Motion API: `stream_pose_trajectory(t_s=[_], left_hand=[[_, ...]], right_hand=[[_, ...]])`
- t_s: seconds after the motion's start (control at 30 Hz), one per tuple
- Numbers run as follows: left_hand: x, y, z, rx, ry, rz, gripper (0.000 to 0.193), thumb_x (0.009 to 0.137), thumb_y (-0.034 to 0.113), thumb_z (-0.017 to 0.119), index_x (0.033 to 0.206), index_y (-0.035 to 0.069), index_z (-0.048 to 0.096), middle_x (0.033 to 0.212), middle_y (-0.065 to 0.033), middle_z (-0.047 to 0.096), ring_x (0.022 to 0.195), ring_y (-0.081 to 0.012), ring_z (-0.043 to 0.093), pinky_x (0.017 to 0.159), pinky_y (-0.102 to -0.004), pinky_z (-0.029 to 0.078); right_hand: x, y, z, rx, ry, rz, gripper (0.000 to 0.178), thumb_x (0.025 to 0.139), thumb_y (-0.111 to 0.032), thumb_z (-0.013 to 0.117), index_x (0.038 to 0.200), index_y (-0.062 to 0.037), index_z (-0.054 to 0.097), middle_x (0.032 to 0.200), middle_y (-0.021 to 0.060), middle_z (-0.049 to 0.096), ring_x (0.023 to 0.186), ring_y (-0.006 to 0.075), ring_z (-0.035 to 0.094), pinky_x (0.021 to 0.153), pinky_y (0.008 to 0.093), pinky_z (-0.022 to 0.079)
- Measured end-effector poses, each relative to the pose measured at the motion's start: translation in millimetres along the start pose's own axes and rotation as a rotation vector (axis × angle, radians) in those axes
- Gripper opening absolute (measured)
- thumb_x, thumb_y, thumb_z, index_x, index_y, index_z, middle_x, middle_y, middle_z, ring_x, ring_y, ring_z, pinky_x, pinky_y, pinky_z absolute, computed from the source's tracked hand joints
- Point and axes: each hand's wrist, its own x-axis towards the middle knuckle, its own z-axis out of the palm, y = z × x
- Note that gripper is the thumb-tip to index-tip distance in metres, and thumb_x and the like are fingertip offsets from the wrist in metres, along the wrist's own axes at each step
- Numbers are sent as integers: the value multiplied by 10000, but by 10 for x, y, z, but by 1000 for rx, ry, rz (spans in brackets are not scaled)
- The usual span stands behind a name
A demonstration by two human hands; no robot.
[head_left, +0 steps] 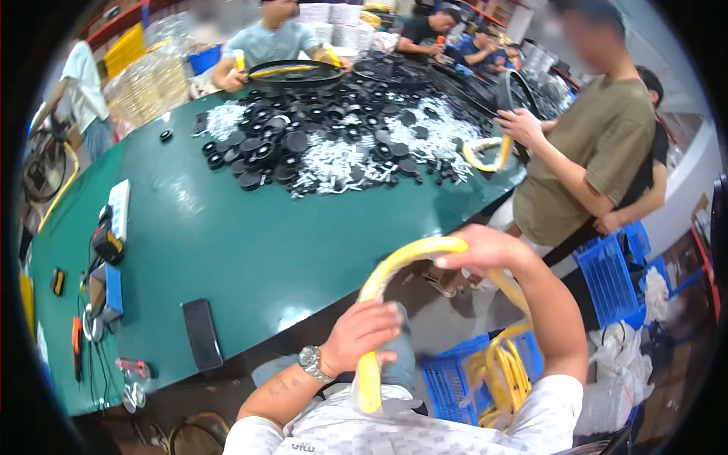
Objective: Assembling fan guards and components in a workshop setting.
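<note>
A bent yellow tube (402, 258) arches over my lap, with what looks like clear film on parts of it. My left hand (360, 337) is wrapped round its lower left length, just above the end that points toward my shirt. At the top of the arch my right hand (485, 250) grips the tube, fingers closed over it. Beyond that hand the tube bends down along my right forearm, where part of it is hidden. Below, a blue crate (447, 383) holds several similar yellow tubes (508, 371).
The green table (250, 258) carries a dark phone (202, 334), a power strip (119, 211), a tape measure (107, 244), and heaps of black round parts (262, 148) and white pieces (341, 163). A co-worker (584, 144) stands at the right; others work across the table. Blue baskets (607, 273) stand right.
</note>
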Motion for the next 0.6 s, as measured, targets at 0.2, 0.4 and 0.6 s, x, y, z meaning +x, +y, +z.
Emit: stream_pose_trajectory(t_s=[0.2,0.4,0.6], left_hand=[[-329,238,-500,255,496,-255,224,794,150,772,706,106,571,616,-61,560,514,-235,549,463,-336,420],[-651,87,-1533,277,838,-781,155,941,133,625,1037,49,537,860,-11,493,774,-118,493,703,-303,464],[-669,-331,-2167,71,874,-1057,304,939,317,658,784,84,537,609,36,450,504,-60,412,464,-231,332]], right_hand=[[1609,-1112,668,-778,130,-330,437,753,-472,712,833,-44,678,642,115,656,636,284,678,594,415,527],[2017,-1415,1938,-718,698,-923,478,753,-318,744,1139,-89,582,1176,142,549,1182,311,478,960,474,373],[1507,-740,2081,-182,672,-1177,338,782,-179,728,1073,-47,618,1123,168,593,1062,346,566,884,438,463]])
